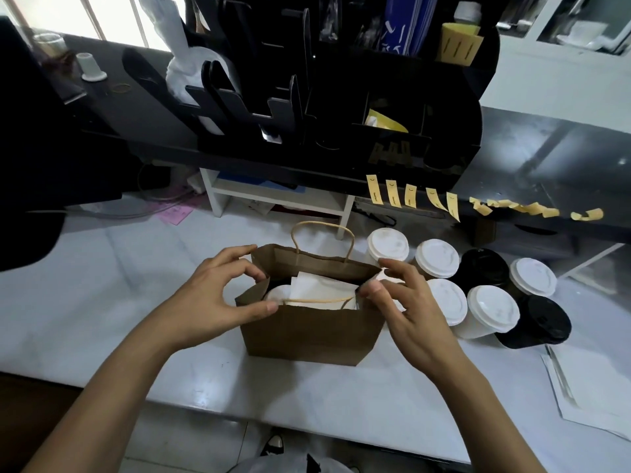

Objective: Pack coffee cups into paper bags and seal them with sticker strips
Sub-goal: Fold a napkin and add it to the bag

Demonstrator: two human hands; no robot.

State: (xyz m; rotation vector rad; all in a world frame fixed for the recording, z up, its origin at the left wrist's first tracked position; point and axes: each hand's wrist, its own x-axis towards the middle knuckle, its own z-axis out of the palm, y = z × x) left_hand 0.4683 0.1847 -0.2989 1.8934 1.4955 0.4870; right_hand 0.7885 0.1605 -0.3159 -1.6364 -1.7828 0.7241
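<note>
**Both hands at the mouth of the paper bag**

Both hands are placed at the open top of the brown paper bag (307,332), which stands upright on the pale desk (102,302). The bag's left edge is pinched by the left hand (208,295) between curled fingers and thumb. Its right edge is gripped in the same way by the right hand (406,302), thumb at the rim. One twine handle (322,233) is raised at the far side; the near one is laid across the opening.

Just right of the bag, touching or nearly touching it, a cluster of lidded cups is set in two rows: white-lidded cups (491,312) and black cups (536,322). The nearest are partly hidden by the right hand. A row of yellow sticker strips (392,194) is hung from the edge of a dark shelf beyond the cups, with several curled ones further right. A black organiser (307,97) is set behind the bag. White paper sheets (590,387) are laid at the desk's right edge.

Inside the bag, a white-lidded cup (278,293) is seen at the left, with a white paper piece (317,288) propped beside it.
</note>
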